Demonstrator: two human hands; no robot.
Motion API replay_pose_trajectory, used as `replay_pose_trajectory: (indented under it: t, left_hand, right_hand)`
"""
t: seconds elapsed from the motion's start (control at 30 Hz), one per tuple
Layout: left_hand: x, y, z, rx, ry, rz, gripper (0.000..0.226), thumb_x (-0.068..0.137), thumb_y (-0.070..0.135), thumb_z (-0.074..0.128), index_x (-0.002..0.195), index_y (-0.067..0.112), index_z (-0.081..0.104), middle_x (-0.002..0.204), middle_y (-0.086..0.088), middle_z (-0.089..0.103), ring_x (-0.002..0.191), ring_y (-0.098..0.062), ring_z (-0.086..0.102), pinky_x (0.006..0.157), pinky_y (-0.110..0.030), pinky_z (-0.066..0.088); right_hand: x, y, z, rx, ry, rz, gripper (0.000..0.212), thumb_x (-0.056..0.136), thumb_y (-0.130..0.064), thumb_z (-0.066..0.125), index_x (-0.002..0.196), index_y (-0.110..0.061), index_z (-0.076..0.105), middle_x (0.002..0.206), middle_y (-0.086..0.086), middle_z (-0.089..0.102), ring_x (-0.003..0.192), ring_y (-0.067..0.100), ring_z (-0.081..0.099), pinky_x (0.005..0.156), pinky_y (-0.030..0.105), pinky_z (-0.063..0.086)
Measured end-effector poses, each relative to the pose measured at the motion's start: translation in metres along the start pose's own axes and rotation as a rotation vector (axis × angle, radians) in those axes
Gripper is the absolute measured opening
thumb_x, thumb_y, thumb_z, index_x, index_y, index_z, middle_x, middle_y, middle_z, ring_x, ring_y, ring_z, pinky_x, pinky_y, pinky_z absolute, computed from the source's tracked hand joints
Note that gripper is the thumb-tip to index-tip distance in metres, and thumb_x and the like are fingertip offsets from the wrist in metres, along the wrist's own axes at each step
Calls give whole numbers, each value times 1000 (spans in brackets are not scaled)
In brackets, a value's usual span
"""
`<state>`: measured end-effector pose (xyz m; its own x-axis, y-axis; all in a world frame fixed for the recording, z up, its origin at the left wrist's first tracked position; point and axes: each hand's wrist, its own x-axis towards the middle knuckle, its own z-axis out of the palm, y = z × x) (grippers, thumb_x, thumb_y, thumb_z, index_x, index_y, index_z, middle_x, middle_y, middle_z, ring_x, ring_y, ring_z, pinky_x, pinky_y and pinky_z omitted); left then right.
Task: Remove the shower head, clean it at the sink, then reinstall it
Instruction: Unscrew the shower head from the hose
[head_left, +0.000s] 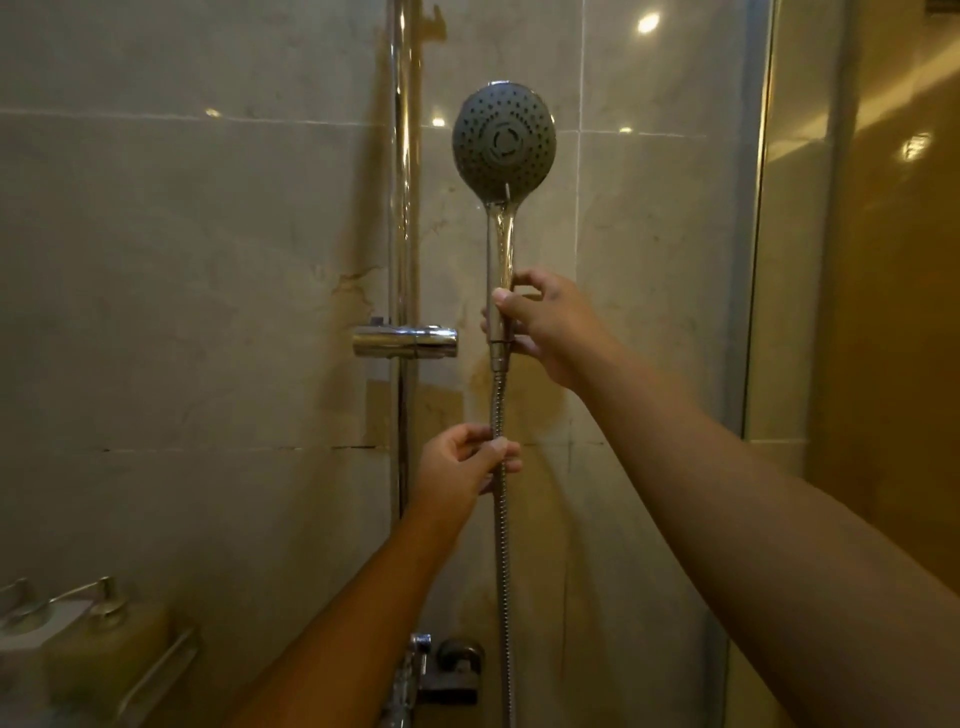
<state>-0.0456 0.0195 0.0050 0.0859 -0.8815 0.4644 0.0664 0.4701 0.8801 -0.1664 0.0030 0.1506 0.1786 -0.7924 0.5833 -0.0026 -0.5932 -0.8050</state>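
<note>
Removal seems in hand: the right hand (540, 325) clasps the handle of the round grey-faced chrome shower head (504, 140), upright beside its chrome wall holder (405, 341), while the left hand (467, 462) pinches the ribbed metal hose (501, 545); next, probably unscrewing the hose nut.

Right hand (540, 325) holds upright shower head (504, 140); left hand (470, 460) seemingly pinches hose (501, 545).

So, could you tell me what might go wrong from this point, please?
1. The right hand holds the shower head only low on its handle, so the head could tip against the tiled wall.
2. The left hand pinches the metal hose; twisting could kink it.
3. The holder juts out nearby and could snag.
</note>
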Motion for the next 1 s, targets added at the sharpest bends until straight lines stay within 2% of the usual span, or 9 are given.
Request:
replay_pose_trajectory:
  t: [0.1, 0.27, 0.37, 0.47, 0.53, 0.67, 0.87, 1.0]
  left_hand:
    - [-25, -5, 5, 47, -2, -8, 26, 92, 12, 63, 116, 3, 61, 101, -13, 75, 87, -22, 75, 77, -30, 61]
    - [-70, -25, 3, 53, 30, -53, 17, 96, 14, 59, 109, 6, 65, 93, -8, 78, 85, -21, 75, 76, -30, 61]
    - [-108, -49, 0, 52, 12, -108, 11, 96, 19, 61, 99, 14, 70, 91, -3, 79, 83, -20, 75, 74, -29, 61]
    - [-142, -75, -10, 18, 31, -186, 10, 95, 19, 62, 101, 17, 69, 90, -3, 79, 76, -21, 73, 67, -31, 57]
    - [-162, -91, -19, -12, 20, -251, 12, 96, 16, 60, 102, 12, 69, 85, -4, 78, 68, -19, 68, 64, -32, 54]
    - [-206, -104, -42, -21, -6, -287, 11, 98, 11, 56, 97, 10, 68, 74, -3, 72, 56, -9, 60, 54, -22, 52]
    - [-261, -111, -57, -81, -40, -364, 16, 100, 4, 49, 94, 10, 63, 68, -2, 65, 54, -10, 58, 55, -23, 52]
    - [-282, -114, -61, -136, -90, -429, 17, 102, 7, 45, 96, 14, 59, 68, 2, 61, 54, -8, 58, 53, -21, 49]
  right_hand:
    - [-30, 19, -4, 55, -20, 25, 8, 100, -12, 57, 107, -15, 61, 109, 23, 70, 104, 39, 70, 90, 52, 58]
    - [-93, 76, -3, 156, -52, 133, 25, 99, -13, 59, 124, -8, 56, 112, 23, 70, 102, 35, 71, 91, 50, 58]
    - [-135, 103, 3, 193, -20, 193, 22, 99, -14, 59, 121, -12, 58, 109, 19, 73, 98, 29, 74, 86, 42, 60]
    - [-176, 126, 20, 242, 25, 278, 19, 99, -10, 59, 117, -13, 56, 104, 17, 74, 94, 27, 75, 78, 34, 62]
    - [-201, 139, 33, 247, 21, 331, 13, 99, -6, 57, 110, -12, 56, 100, 17, 74, 91, 28, 75, 77, 36, 61]
    - [-241, 157, 62, 272, 58, 415, 13, 99, -5, 57, 111, -6, 54, 104, 23, 74, 98, 41, 71, 86, 52, 56]
    - [-286, 163, 86, 343, -14, 534, 18, 97, -4, 59, 115, -6, 57, 98, 14, 76, 97, 34, 72, 86, 47, 57]
    - [-305, 162, 91, 396, -40, 548, 19, 96, 2, 57, 114, -6, 57, 95, 10, 76, 88, 24, 74, 76, 38, 59]
